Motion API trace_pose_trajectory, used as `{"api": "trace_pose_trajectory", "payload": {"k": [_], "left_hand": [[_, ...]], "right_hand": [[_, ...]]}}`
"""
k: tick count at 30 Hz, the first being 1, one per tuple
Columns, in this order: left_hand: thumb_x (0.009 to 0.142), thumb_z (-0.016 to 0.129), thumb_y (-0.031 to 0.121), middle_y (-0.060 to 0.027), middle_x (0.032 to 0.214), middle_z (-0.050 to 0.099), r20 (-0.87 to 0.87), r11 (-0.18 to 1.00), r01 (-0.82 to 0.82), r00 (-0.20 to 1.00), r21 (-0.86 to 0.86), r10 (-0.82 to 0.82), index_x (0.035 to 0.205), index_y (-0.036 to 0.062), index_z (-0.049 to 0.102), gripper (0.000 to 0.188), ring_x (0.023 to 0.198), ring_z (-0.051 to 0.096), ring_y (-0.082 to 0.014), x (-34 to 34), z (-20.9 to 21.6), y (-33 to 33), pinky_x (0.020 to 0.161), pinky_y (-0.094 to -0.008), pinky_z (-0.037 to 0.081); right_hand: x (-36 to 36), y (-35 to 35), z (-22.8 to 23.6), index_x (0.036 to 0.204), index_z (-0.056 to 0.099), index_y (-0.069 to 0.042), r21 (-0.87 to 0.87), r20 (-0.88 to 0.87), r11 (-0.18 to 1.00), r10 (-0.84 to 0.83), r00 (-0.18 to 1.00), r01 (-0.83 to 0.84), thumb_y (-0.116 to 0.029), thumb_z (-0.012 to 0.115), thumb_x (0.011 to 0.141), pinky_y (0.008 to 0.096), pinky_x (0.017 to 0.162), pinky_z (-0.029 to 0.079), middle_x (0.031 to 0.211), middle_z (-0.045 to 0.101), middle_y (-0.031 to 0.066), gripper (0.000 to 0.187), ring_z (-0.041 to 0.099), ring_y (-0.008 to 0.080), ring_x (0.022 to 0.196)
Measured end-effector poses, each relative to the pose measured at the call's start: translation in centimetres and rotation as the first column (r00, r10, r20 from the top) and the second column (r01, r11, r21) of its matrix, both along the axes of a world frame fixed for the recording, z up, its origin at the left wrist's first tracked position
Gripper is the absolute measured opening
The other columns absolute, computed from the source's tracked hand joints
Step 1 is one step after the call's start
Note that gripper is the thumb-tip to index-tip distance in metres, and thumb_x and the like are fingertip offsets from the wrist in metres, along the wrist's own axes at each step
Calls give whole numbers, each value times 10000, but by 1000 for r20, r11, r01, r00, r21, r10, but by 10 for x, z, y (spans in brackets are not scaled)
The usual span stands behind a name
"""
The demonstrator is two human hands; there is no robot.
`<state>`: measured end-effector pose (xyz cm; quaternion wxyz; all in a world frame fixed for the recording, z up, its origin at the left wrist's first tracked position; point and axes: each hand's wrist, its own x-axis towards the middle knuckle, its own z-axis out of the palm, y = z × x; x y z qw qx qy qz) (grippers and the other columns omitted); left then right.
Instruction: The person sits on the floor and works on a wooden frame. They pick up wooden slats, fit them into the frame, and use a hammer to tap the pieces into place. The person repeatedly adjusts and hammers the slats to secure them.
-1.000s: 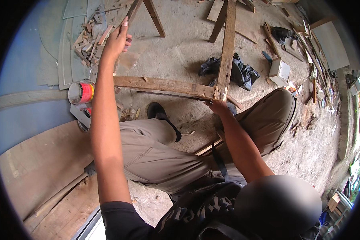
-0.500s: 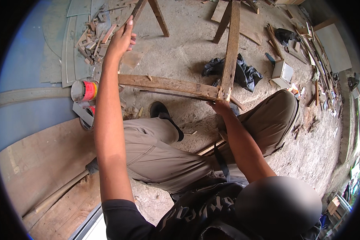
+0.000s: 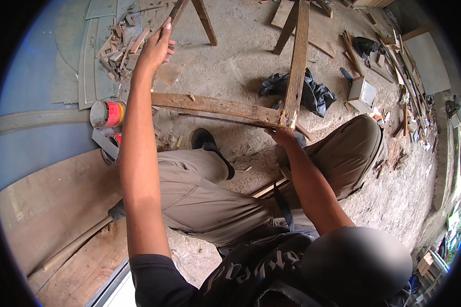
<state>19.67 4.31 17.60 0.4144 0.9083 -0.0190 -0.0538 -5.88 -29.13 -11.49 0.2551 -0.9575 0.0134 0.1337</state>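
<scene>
A rough brown wooden frame point(image 3: 220, 108) with several legs stands in front of me, its near crossbar meeting a long side bar point(image 3: 296, 64) at a corner. My left hand point(image 3: 158, 47) reaches far forward with its fingers wrapped round the frame's left bar point(image 3: 178, 13). Under the near right corner, my right hand point(image 3: 281, 135) is closed against the joint; most of its fingers are hidden by the wood. A thin dark strip point(image 3: 217, 119) runs below the crossbar toward that hand. Whether the hand holds the strip too cannot be seen.
Two round cans point(image 3: 106, 114) stand left of my left forearm. Wood offcuts point(image 3: 122, 48) are heaped at the far left. A black plastic bag point(image 3: 317, 94) lies beneath the side bar, near a white box point(image 3: 362, 94). Long wood strips point(image 3: 412, 71) line the right wall.
My left hand and the frame have shifted very slightly upward in the picture. Both hands keep their places on the wood.
</scene>
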Motion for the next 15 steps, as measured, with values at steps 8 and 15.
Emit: {"api": "trace_pose_trajectory", "payload": {"k": [8,15], "left_hand": [[962,318,590,-97,975,657,1,1000,1,1000,-9,-1,1446,313,365,560,731,630,-138,1,-1,0,598,-273,528],[961,324,591,-85,968,658,3,1000,-13,1000,16,13,1445,317,366,557,729,630,-136,-2,1,-2,595,-272,528]], "right_hand": [[0,-3,-8,1259,527,-160,16,8,1000,2,1000,-2,-436,706,798,446,888,474,1203,597,94,566,571,307,1114],[3,-1,-6,1268,516,-158,-14,-91,1000,-16,996,15,-447,693,807,443,901,469,1204,596,101,572,569,309,1115]]}}
